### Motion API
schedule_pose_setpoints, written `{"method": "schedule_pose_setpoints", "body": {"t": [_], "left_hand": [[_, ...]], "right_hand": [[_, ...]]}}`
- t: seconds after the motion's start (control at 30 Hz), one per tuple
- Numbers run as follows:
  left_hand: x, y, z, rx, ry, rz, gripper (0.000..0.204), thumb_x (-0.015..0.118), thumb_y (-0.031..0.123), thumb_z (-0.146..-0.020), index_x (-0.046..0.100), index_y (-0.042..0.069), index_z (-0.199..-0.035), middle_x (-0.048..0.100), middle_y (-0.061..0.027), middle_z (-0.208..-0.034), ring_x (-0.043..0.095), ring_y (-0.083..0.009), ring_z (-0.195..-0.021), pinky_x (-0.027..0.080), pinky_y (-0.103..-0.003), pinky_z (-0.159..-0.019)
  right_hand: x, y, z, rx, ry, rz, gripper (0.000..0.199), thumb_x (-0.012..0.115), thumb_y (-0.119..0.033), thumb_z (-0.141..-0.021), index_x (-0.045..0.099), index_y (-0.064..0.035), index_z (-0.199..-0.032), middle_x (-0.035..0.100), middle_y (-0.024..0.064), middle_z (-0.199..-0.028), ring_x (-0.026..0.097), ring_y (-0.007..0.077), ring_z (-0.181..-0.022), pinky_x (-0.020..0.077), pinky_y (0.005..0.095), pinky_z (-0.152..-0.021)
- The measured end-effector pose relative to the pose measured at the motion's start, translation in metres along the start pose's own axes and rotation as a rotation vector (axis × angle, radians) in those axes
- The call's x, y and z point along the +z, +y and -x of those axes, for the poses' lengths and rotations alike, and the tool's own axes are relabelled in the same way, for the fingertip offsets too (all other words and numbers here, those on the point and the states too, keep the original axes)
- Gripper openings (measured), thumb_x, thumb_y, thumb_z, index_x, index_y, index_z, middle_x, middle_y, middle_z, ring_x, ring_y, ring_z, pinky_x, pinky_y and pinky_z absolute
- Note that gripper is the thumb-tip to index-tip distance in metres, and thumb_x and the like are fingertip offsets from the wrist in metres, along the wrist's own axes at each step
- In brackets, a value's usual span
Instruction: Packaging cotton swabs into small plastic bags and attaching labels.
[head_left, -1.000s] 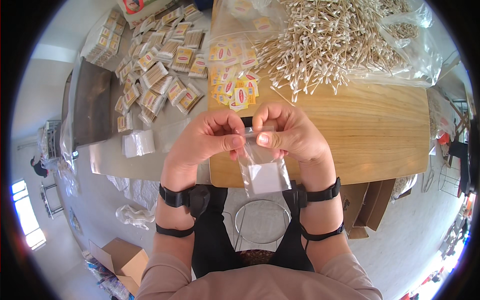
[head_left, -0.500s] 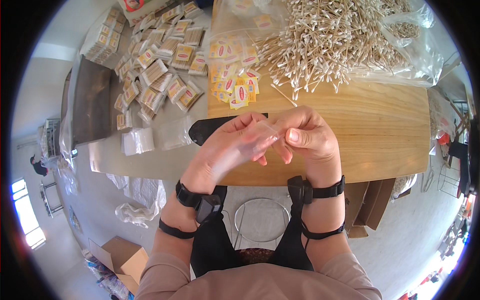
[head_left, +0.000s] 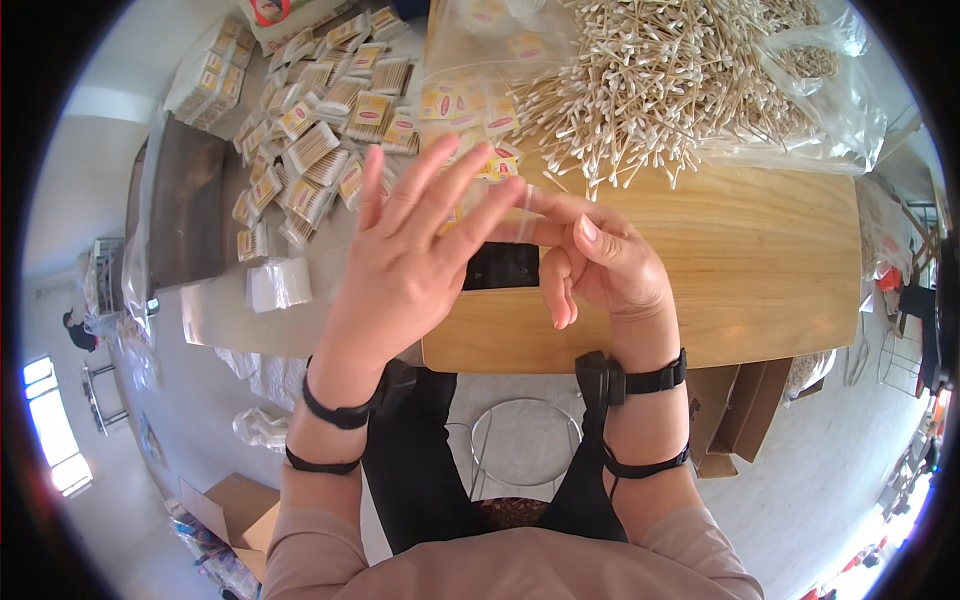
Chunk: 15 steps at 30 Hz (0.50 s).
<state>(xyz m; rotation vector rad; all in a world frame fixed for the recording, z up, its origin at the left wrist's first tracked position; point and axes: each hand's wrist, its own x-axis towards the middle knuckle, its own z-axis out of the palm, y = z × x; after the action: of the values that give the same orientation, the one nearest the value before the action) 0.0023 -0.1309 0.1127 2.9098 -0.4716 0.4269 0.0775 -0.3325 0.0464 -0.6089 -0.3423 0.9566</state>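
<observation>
My left hand (head_left: pixel 405 250) is raised over the table's front part, its fingers spread and nothing visible in it. Close to its index fingertip, my right hand (head_left: pixel 615 265) stretches its index and middle fingers leftward. A small clear plastic bag (head_left: pixel 524 215) appears to sit around those two fingers; its outline is hard to make out. The right thumb stands apart, and the other right fingers curl. Beneath the hands lies a flat black object (head_left: pixel 503 266), partly covered by my left hand. Yellow printed cards (head_left: pixel 500 165) show beyond the left fingertips.
A large heap of cotton swabs (head_left: pixel 640 95) covers the far right, beside clear sheeting (head_left: pixel 830 130). Filled swab packets (head_left: pixel 315 150) pile up at the far left. A stack of clear bags (head_left: pixel 278 284) lies nearer. Below the wooden tabletop (head_left: pixel 760 260) stands a round stool (head_left: pixel 525 440).
My left hand has come away from the clear bag, moved left and up, and spread its fingers. The bag stays at my right fingers, which now reach further left.
</observation>
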Motion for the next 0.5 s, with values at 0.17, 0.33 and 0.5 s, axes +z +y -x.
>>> {"method": "schedule_pose_setpoints", "body": {"t": [0.17,0.33,0.5], "left_hand": [[0.027,-0.016,-0.002,0.157,0.063,-0.100,0.071,0.073,0.000,-0.067,0.053,0.011,-0.135,0.059,-0.0056,-0.108,0.058,-0.0271,-0.104,0.040,-0.047,-0.102],[0.037,-0.013,-0.003,0.115,0.076,0.093,0.071,0.071,0.001,-0.067,0.052,0.008,-0.135,0.057,-0.0063,-0.094,0.058,-0.0271,-0.090,0.046,-0.042,-0.083],[0.044,-0.007,0.002,0.120,0.018,0.112,0.071,0.074,0.005,-0.066,0.052,0.008,-0.134,0.057,-0.0059,-0.094,0.058,-0.0277,-0.089,0.047,-0.041,-0.080]], "right_hand": [[0.003,0.011,-0.005,0.068,0.011,-0.047,0.062,0.056,-0.037,-0.099,0.046,0.0134,-0.134,0.064,0.0258,-0.115,0.067,0.0228,-0.057,0.0543,0.0274,-0.051],[0.006,0.013,-0.009,0.222,0.052,0.107,0.055,0.056,-0.041,-0.098,0.057,0.0108,-0.116,0.067,0.0150,-0.079,0.067,0.0210,-0.058,0.0537,0.0266,-0.051],[0.023,0.014,-0.014,0.331,0.092,0.310,0.052,0.058,-0.046,-0.096,0.061,0.0051,-0.101,0.063,0.0098,-0.064,0.066,0.0171,-0.058,0.0521,0.0249,-0.051]]}}
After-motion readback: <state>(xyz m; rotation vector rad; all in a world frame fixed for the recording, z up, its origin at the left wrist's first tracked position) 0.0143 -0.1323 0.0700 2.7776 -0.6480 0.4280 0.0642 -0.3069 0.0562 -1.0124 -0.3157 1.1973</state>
